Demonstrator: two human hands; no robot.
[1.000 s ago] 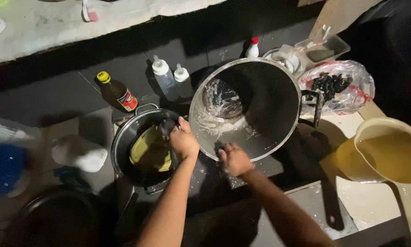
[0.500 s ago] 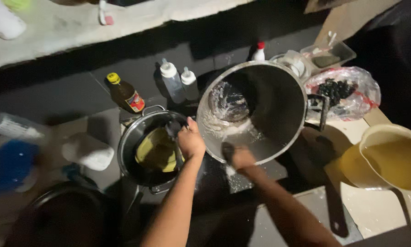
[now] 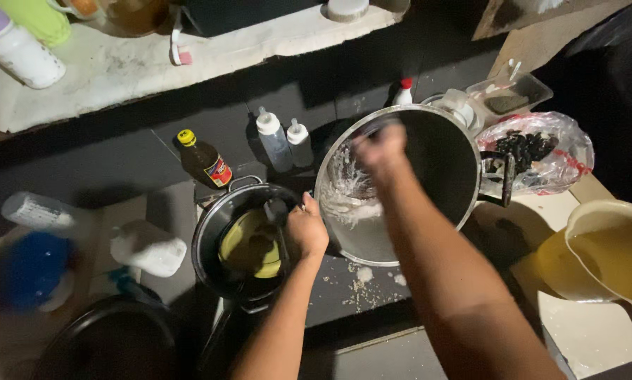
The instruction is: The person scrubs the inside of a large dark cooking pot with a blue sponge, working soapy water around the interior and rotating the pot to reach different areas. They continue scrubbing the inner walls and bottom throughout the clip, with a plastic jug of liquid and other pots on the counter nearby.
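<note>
Head view. The large steel pot (image 3: 428,176) lies tilted on its side at centre right, its mouth facing the camera and its long axis running from the near rim back and down to its base. White suds coat the left inner wall and the near floor of the interior; flecks of foam lie on the dark counter (image 3: 372,288) just below the rim.

The right hand (image 3: 380,149) is inside the pot mouth, up against the far left inner wall beside the suds. It is motion-blurred: the fingers look curled, but whether they clench a scrubber or nothing cannot be told. The forearm crosses the near rim diagonally from the lower right.

The left hand (image 3: 306,229) rests at the left edge of the pot, fingers clenched around the rim where it meets the neighbouring smaller pot (image 3: 221,243). This hand is the nearer one to the rim; the right hand is the nearer one to the soiled wall. The smaller pot stands upright, touching the large one, with a yellow-green dish (image 3: 249,246) inside.

Far of both pots stand a dark sauce bottle (image 3: 205,160) and two squeeze bottles (image 3: 285,141). To the right lie a plastic bag of dark items (image 3: 537,151) and a yellow pail of murky liquid (image 3: 604,243).
</note>
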